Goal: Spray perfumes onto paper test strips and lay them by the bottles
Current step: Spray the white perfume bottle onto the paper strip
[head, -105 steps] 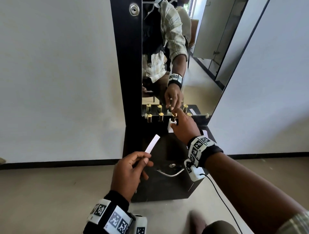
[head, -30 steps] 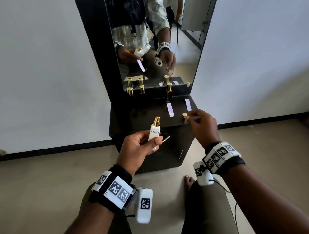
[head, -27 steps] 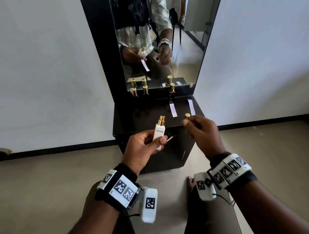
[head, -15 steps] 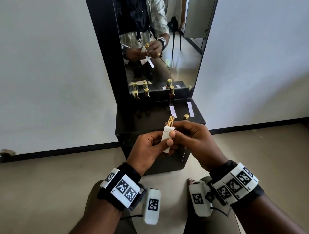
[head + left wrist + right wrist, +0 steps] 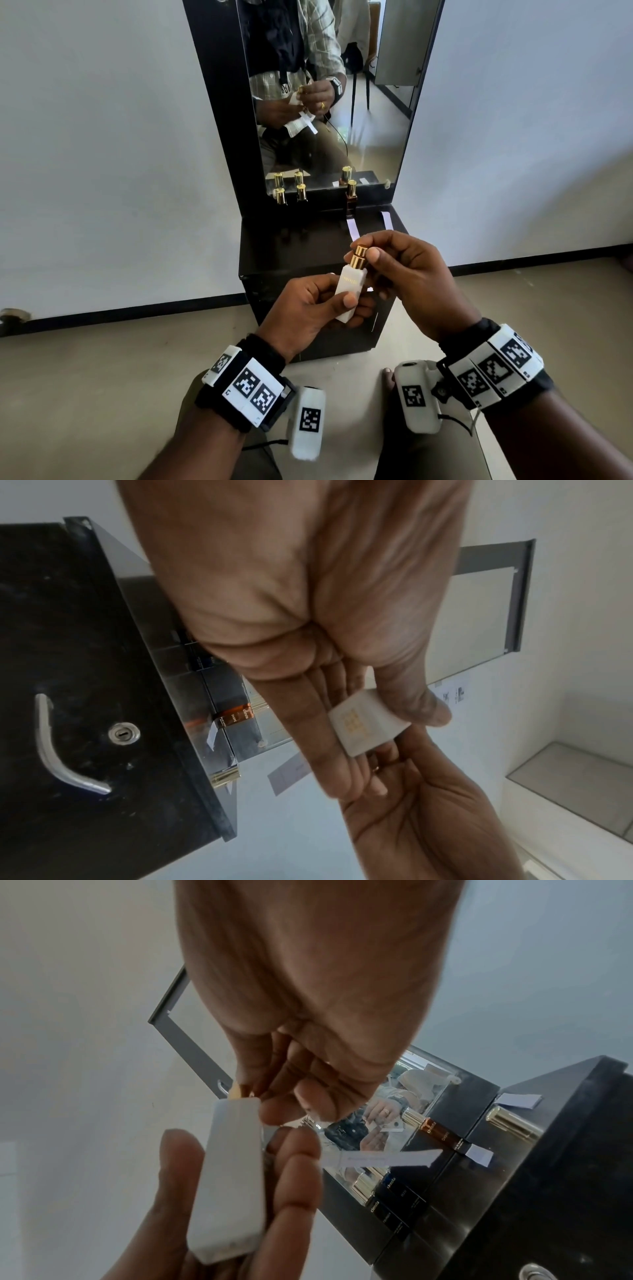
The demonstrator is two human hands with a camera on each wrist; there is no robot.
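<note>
The small white rectangular perfume bottle with a gold spray nozzle (image 5: 352, 286) was held upright in the air in front of the black cabinet (image 5: 274, 253), between the two hands. The left hand (image 5: 308, 308) gripped its lower body, thumb across the front face and fingers curled behind; the wrist view showed a narrow white paper test strip (image 5: 380, 1158) sticking out sideways from behind the bottle, apparently pinched by those same fingers. The right hand (image 5: 414, 284) was closed around the gold nozzle, thumb against its side and fingers wrapped behind. The likeliest trouble was aim: the strip lay behind and below the nozzle, so a press from here could have missed the paper and wetted the fingers. Holding two things in one hand also risked the strip slipping loose or creasing. Further back, a brown gold-capped bottle (image 5: 350, 202) stood by the mirror (image 5: 376, 137) with a laid strip (image 5: 353, 229) in front of it, another laid strip (image 5: 387, 219) and two dark gold-capped bottles (image 5: 290, 195) nearby.
</note>
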